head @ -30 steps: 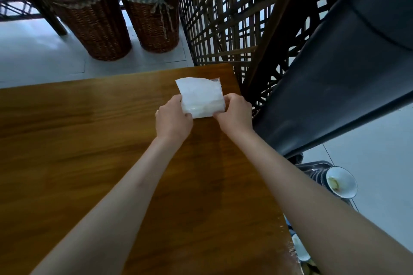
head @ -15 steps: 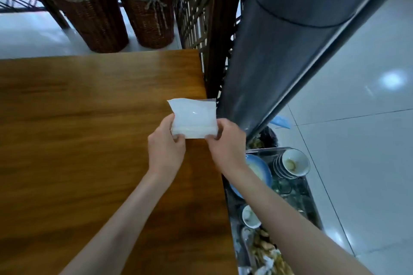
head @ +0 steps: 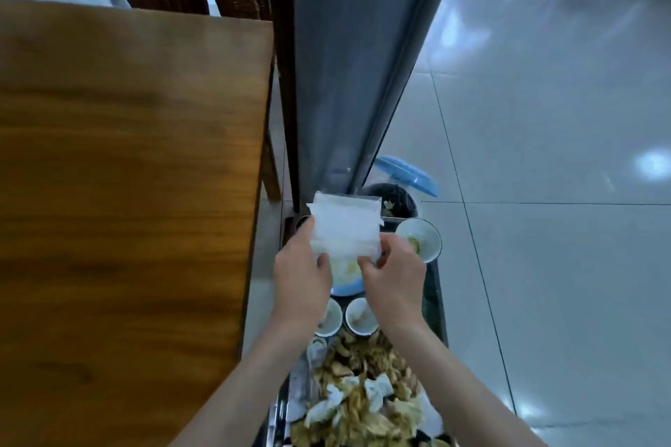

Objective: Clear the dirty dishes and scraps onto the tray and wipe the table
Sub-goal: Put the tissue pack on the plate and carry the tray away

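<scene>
A white tissue packet in clear plastic is pinched at its lower edge between my left hand and my right hand. I hold it above the metal tray, to the right of the wooden table. On the tray sit a blue plate, two small white bowls, a stack of white bowls, and a heap of food scraps with crumpled tissues.
A grey pillar and a dark wooden frame stand just right of the table. A dark bin with a blue lid sits behind the tray. Glossy floor tiles spread to the right.
Both hands carried the tissue packet from over the table's far right corner rightward and toward me, to above the tray. My view swung right and down, showing the tray's dishes and scraps.
</scene>
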`<action>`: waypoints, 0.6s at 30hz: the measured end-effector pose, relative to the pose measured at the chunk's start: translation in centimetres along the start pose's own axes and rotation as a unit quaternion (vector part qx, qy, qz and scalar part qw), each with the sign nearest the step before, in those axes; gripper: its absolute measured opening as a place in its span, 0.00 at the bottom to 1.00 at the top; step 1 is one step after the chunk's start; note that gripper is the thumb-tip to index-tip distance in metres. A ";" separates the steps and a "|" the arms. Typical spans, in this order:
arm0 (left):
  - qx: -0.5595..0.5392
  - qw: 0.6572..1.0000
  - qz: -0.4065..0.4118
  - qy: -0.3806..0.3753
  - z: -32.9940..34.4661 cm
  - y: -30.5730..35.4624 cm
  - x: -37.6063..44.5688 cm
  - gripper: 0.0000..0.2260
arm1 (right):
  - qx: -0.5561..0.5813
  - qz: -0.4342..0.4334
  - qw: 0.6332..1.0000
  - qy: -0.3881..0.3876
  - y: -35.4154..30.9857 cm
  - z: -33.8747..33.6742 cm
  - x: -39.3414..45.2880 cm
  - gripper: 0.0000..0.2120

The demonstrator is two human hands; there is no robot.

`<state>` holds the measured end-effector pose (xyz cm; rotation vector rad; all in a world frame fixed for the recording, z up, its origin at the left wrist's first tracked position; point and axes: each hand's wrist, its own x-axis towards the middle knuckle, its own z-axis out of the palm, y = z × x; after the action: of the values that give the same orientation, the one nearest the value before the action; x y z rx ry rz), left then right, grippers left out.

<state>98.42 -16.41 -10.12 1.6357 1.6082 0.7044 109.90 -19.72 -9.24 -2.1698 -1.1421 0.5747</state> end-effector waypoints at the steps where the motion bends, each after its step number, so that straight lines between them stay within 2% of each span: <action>1: 0.005 1.000 -0.021 -0.009 1.2 -0.6 0.2 0.22 | -0.006 0.012 1.000 -0.010 1.0 0.4 0.4 0.09; 6: 0.034 0.992 -0.108 -0.053 5.8 -4.1 2.4 0.25 | -0.022 0.054 0.995 -0.081 5.3 3.6 2.6 0.10; 10: 0.063 0.988 -0.117 -0.085 8.0 -7.0 3.3 0.26 | -0.039 0.067 0.991 -0.107 8.2 6.5 3.4 0.10; 18: 0.109 0.978 -0.119 -0.133 10.8 -9.7 2.9 0.28 | -0.075 0.100 0.986 -0.112 12.2 9.3 4.0 0.09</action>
<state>101.55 -15.21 -24.53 1.5748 1.6893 0.1819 113.30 -18.83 -24.71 -2.4149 -1.1187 0.8656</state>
